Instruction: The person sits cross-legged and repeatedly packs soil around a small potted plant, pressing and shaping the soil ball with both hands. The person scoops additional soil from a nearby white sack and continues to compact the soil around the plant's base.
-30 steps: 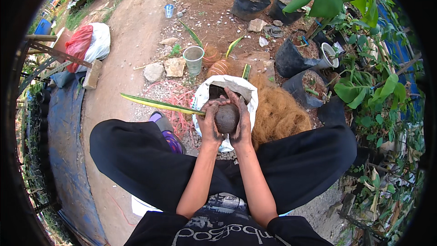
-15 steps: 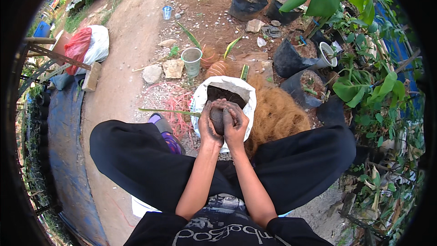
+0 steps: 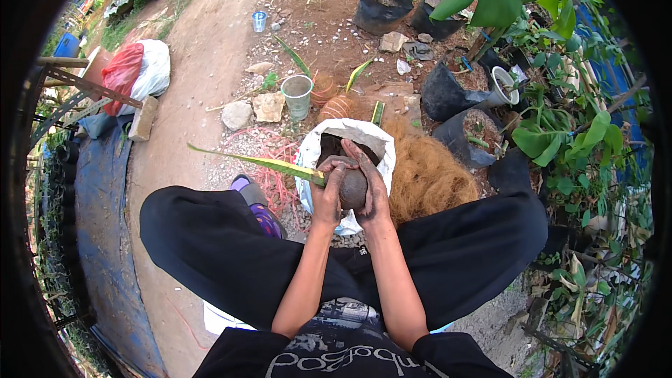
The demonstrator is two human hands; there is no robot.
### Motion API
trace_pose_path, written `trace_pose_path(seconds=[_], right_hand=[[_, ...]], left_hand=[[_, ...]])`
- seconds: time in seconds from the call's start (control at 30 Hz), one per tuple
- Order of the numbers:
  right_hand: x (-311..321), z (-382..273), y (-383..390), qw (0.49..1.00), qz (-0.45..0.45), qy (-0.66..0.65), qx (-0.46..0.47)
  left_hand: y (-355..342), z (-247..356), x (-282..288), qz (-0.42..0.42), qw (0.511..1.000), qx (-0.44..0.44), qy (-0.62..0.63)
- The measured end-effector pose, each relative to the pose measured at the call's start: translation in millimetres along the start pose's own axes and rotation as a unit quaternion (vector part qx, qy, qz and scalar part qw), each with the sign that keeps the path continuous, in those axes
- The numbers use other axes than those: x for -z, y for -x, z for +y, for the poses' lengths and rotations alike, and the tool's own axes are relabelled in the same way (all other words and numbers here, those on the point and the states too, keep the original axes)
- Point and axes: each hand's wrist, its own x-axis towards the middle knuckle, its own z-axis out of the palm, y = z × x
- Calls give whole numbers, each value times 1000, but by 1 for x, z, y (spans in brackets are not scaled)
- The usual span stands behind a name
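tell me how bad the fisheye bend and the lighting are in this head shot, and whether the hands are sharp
Head view: a black circular rim frames the picture and the dirt path curves toward the edge; light is soft and even daylight, with no hard shadows or glare; the left hand and right hand, cupped round a dark soil ball over the white sack, look reasonably sharp; foliage at the right rim smears.

White sack (image 3: 371,141), brown soil ball (image 3: 354,187), green-yellow leaf (image 3: 259,161), black trousers (image 3: 210,238).

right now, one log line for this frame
left hand: on soil ball, leaf | right hand: cupping soil ball | over white sack
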Motion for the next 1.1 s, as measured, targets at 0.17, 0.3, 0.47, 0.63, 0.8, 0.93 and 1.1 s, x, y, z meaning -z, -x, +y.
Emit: trace_pose_path(seconds=[0.17,0.3,0.47,0.63,0.8,0.93,1.1], right_hand=[[4,4,3,991,89,52,90],[5,11,5,877,66,375,292],[-1,17,4,823,40,436,361],[-3,15,2,945,41,274,177],[0,3,-1,997,25,-63,21],[0,8,4,987,154,27,-40],[2,17,6,950,131,209,191]], left_hand=[[-6,0,-5,51,978,-56,-197],[-5,2,4,65,948,214,224],[-3,-1,16,105,950,204,212],[0,-9,14,121,973,155,119],[2,-2,10,47,990,55,122],[0,-4,1,51,998,-14,29],[-4,-8,2,152,984,89,-1]])
